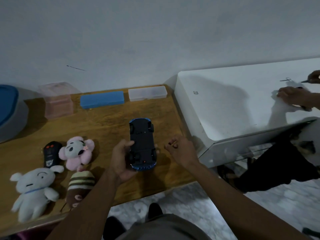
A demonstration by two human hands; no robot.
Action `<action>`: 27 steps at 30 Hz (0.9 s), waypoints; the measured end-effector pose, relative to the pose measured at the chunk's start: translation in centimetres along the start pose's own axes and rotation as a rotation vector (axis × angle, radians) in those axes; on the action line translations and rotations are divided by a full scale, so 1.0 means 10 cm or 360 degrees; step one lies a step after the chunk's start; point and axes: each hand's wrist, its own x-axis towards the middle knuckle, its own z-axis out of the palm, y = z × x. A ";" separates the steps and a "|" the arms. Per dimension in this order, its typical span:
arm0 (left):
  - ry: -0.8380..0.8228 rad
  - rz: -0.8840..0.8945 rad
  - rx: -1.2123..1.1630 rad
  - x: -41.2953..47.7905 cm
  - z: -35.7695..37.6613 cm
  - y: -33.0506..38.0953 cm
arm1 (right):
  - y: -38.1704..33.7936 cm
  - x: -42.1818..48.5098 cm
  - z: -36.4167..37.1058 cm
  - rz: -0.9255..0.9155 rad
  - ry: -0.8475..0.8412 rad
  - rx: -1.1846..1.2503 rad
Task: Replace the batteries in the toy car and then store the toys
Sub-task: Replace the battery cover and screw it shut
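Note:
A blue toy car (142, 141) is held upside down above the wooden table (107, 116), its dark underside facing me. My left hand (121, 158) grips it from the left side and underneath. My right hand (181, 149) hovers just right of the car with the fingers curled around something small and thin that I cannot identify. Left of the car lie a black remote control (51, 153), a pink plush (78, 152), a white plush dog (34, 189) and a brown striped plush (79, 186).
Along the wall stand a pink translucent box (58, 100), a blue case (102, 99) and a clear case (147, 93). A grey bin with a blue lid (10, 111) sits far left. Another person's hands (292, 97) work on a white appliance (233, 104) to the right.

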 end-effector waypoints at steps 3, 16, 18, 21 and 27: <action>-0.0008 -0.0040 -0.0046 -0.02 -0.03 -0.01 | -0.01 0.03 0.01 0.0007 -0.0021 -0.0014; 0.0553 -0.0047 0.0331 -0.06 0.07 0.12 | -0.04 0.12 -0.05 -0.0108 -0.0136 -0.0051; 0.0807 -0.0100 0.0620 -0.03 0.10 0.12 | -0.04 0.15 -0.04 -0.0093 -0.0146 -0.0055; 0.1155 0.0026 0.0958 0.07 0.10 0.05 | -0.02 0.18 -0.04 -0.0081 -0.0163 -0.0042; 0.1623 0.0150 0.1528 0.34 0.00 -0.06 | 0.08 0.14 -0.11 -0.0057 -0.0144 -0.0020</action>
